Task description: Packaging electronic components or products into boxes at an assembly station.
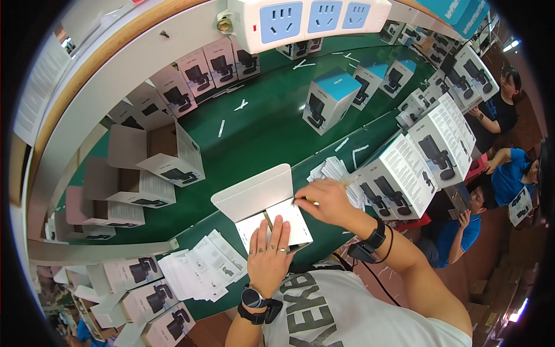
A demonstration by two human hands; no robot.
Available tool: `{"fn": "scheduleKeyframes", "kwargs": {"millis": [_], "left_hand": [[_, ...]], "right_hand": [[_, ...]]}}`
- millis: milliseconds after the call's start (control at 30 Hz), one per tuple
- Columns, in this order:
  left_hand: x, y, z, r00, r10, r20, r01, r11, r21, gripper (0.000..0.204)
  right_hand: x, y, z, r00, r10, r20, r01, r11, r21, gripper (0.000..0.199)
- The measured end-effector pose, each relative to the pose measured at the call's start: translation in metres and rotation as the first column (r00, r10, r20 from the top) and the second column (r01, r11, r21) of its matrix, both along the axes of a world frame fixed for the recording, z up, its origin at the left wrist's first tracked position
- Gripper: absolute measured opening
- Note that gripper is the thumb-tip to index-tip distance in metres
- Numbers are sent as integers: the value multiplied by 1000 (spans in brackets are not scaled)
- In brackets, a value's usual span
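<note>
A small white box (251, 194) stands in front of me with its lid raised on the far side. White flaps or an insert (292, 220) fill its opening, with a narrow brown gap between them. My left hand (269, 254) lies flat across the near part of the box, fingers stretched out and pressing on the white surface. At the box's far right corner, my right hand (332, 201) is closed in a pinch. A small dark tip shows at its fingertips and something yellowish sticks out behind the hand; what it holds is not clear.
Printed sheets (202, 266) lie left of the box, folded leaflets (332, 170) behind it. Open cartons (156, 150) line the left; closed boxes (329, 98) stand on the green belt (254, 127). Large boxes (399, 179) stand right. A power strip (312, 23) hangs above. Co-workers (457, 231) sit at right.
</note>
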State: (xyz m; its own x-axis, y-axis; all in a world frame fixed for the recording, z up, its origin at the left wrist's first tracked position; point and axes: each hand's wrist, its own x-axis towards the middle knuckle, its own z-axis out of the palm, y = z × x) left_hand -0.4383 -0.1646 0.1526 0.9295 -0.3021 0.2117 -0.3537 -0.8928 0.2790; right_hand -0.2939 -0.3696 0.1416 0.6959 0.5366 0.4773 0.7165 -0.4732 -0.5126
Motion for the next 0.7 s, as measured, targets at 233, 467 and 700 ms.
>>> {"fn": "scheduleKeyframes", "kwargs": {"millis": [233, 467, 700], "left_hand": [[2, 0, 0, 1000, 3, 2, -3, 1000, -10, 82], [-1, -5, 1, 1000, 2, 4, -2, 1000, 18, 81], [-1, -7, 3, 1000, 5, 15, -5, 1000, -1, 81]], "right_hand": [[-4, -6, 8, 997, 73, 4, -73, 997, -28, 12], [5, -6, 2, 992, -49, 117, 55, 997, -45, 14], [-23, -7, 15, 950, -1, -314, 25, 997, 73, 16]]}}
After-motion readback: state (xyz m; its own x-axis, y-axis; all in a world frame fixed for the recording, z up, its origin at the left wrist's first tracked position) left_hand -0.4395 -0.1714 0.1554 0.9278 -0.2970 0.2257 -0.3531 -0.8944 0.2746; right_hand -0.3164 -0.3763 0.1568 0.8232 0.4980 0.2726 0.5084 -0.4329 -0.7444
